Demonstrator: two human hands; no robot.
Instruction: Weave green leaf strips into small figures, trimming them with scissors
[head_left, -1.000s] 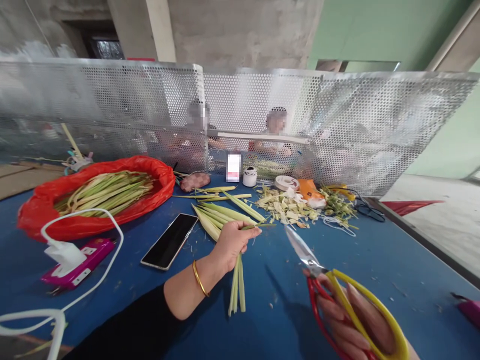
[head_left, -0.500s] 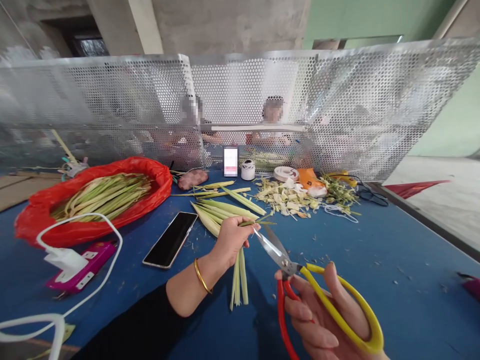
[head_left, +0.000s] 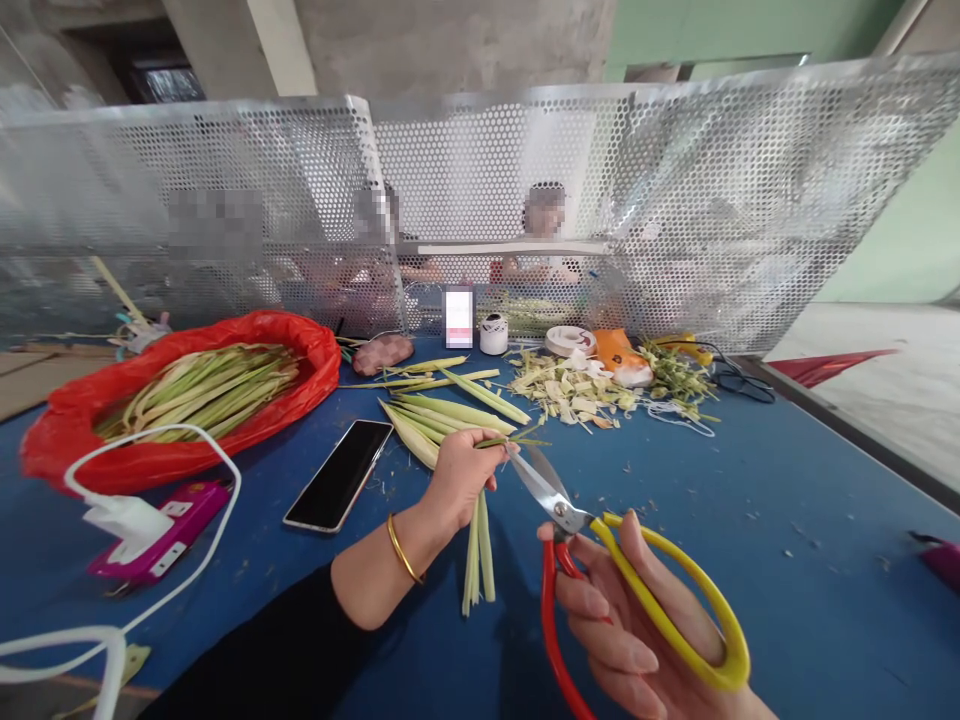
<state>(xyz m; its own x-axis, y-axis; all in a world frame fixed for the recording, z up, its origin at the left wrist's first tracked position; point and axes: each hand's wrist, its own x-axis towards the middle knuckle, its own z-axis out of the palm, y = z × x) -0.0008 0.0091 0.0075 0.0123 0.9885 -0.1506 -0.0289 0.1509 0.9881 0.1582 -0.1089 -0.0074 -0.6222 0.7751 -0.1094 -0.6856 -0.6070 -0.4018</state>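
My left hand (head_left: 466, 472), with a gold bangle at the wrist, pinches a thin green plant stem (head_left: 531, 441) whose end sticks out to the right. My right hand (head_left: 622, 620) is wrapped round the scissors (head_left: 559, 510), which have one red and one yellow handle. Their blades are parted, with the tips close to the stem by my left fingers; I cannot tell whether they touch it. Pale green leaf strips (head_left: 480, 560) hang or lie just below my left hand. Behind it, wider leaves (head_left: 420, 420) lie fanned on the blue table (head_left: 712, 560).
A red plastic bag (head_left: 67, 430) of leaf strips stands at the left, near a purple power strip (head_left: 176, 535) with a white cable. A phone (head_left: 339, 477) lies beside my left arm. Trimmings (head_left: 570, 390) are heaped at the back right. A perforated metal screen (head_left: 480, 170) separates people opposite.
My right hand and the scissors have shifted slightly left and up, and the handles look a little closer together. My left hand stays almost in place with the stem.
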